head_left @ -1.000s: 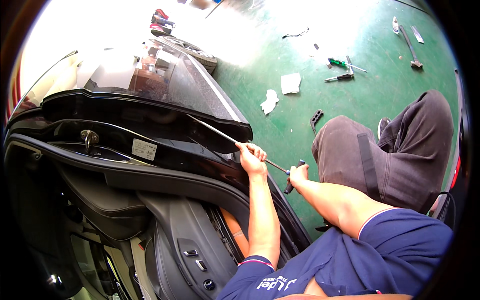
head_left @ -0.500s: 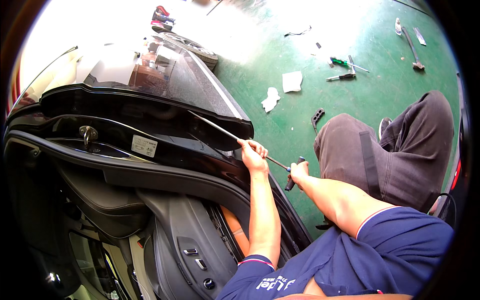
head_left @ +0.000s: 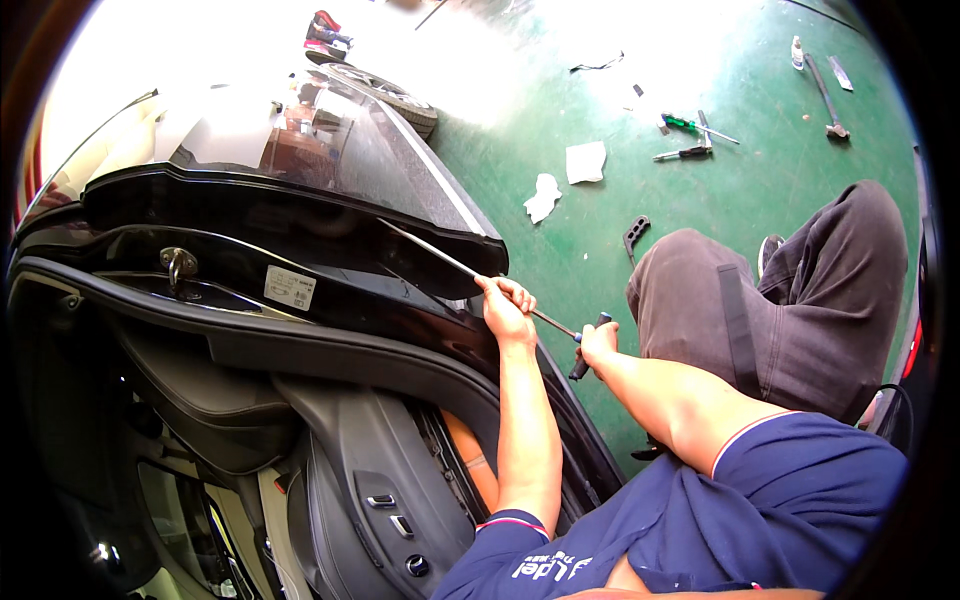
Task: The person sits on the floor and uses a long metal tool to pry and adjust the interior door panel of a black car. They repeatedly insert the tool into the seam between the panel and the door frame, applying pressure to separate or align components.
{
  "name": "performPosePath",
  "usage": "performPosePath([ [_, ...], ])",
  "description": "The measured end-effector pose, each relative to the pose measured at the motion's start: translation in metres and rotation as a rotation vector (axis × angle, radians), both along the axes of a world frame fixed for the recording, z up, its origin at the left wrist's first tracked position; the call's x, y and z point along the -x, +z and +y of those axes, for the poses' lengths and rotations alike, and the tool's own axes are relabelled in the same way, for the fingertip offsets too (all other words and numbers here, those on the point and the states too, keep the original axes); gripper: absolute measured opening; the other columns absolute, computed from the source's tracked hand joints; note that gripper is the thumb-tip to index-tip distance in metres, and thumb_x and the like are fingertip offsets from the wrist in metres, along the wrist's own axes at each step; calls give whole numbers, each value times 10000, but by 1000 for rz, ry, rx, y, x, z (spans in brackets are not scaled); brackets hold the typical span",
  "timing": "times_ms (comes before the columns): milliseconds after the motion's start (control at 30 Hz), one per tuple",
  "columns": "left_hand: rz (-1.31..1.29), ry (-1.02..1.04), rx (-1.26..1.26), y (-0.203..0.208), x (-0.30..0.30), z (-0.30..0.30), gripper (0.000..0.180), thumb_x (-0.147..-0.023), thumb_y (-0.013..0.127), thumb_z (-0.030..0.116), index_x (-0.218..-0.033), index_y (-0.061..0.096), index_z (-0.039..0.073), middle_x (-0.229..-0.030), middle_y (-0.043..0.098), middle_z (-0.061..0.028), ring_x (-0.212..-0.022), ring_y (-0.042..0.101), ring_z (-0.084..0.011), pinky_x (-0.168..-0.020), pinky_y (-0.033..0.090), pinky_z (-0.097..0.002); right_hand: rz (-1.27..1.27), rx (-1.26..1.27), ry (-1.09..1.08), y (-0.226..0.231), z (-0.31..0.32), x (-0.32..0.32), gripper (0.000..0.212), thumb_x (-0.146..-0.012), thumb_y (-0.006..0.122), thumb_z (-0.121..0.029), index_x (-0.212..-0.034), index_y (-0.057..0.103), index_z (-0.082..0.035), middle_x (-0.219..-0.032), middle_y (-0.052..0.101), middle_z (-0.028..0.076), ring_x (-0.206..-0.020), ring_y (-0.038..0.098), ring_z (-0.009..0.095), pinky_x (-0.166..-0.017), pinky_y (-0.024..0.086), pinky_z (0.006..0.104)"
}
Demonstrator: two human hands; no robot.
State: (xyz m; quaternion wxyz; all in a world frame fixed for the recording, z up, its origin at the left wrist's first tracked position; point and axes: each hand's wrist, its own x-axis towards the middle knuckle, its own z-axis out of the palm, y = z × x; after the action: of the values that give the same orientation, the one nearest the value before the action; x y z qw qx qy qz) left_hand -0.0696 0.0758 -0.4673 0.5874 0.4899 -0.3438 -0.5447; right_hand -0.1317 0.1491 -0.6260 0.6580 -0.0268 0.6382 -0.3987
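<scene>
A long T-handled metal rod (head_left: pixel 437 250) runs slantwise across the middle, its far tip reaching the dark gap along the inner edge of the black car's outer panel (head_left: pixel 455 215). My left hand (head_left: pixel 508 308) is closed around the shaft beside the panel's corner. Farther back, my right hand (head_left: pixel 599 346) grips the dark crossbar handle (head_left: pixel 579 369), whose two ends stick out of the fist. The rod's tip is hard to make out in the shadow. Below the gap lie the glossy door frame, a metal striker loop (head_left: pixel 177 268) and a white label (head_left: pixel 289 289).
The seat and dark interior trim (head_left: pixel 350 430) fill the lower left. On the green floor lie a green-handled screwdriver (head_left: pixel 683 123), a hammer (head_left: pixel 826 100), a white bottle (head_left: pixel 797 53), paper pieces (head_left: pixel 585 162) and a black perforated handle (head_left: pixel 635 231) near my bent knee.
Almost nothing differs. Both hands keep their grip on the rod, and the view has shifted very slightly.
</scene>
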Motion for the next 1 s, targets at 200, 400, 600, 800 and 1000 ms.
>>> performPosePath([
  [200,-9,-37,0,-10,-11,-4,580,-1063,320,618,-779,444,128,-599,395,0,-513,356,-140,-542,345,-316,-37,-6,4,-8,-5,-4,453,-965,547,-166,-1255,289,67,-825,621,193,-534,637,257,-461,546,416],
  [400,-35,12,-8,-10,-7,-3,610,-1056,327,631,-718,384,126,-567,358,16,-486,330,-115,-511,324,-288,-97,-15,53,-5,-4,0,447,-971,535,-164,-1274,282,45,-871,614,177,-580,631,244,-498,564,424],
  [600,-47,-7,3,-10,-9,-5,605,-1062,310,623,-730,411,127,-577,373,11,-500,341,-122,-527,340,-304,-122,-20,71,-7,-9,1,562,-972,534,-179,-1372,215,56,-896,620,189,-594,640,253,-509,571,436],
  [800,-62,-15,1,-13,-11,-6,608,-1064,304,622,-732,424,127,-579,379,9,-506,348,-128,-538,352,-311,-135,-4,73,-12,-9,0,602,-971,534,-182,-1406,198,65,-908,627,205,-597,653,262,-513,578,443],
  [1000,-61,-7,-2,-13,-10,-5,611,-1061,305,628,-729,417,128,-576,379,9,-502,348,-128,-530,348,-308,-119,-4,102,-12,-11,2,554,-968,533,-176,-1371,234,61,-917,626,214,-608,658,267,-520,585,443],
])
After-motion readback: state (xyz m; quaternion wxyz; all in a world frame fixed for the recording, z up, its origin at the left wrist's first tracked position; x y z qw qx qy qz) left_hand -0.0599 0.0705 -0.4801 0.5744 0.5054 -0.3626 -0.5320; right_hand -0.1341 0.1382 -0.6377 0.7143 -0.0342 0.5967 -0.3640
